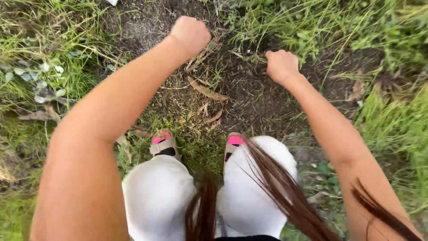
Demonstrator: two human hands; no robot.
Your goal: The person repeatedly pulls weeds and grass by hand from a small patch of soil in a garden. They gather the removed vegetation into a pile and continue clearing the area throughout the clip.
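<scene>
I look straight down at the ground. My left hand (191,35) is stretched out ahead, curled into a fist over bare dark soil (249,96). My right hand (281,66) is also closed into a fist, a little lower and to the right, over the same soil patch. Nothing shows inside either fist. Below the arms are my knees in white trousers (156,196) and two sandals with pink straps (162,142). Strands of long brown hair (276,183) hang down in front of the legs.
Green grass (392,125) borders the soil on the right and top right, and grass with pale leaves (44,76) on the left. Dry brown leaves (207,91) lie scattered on the dirt between my hands and feet.
</scene>
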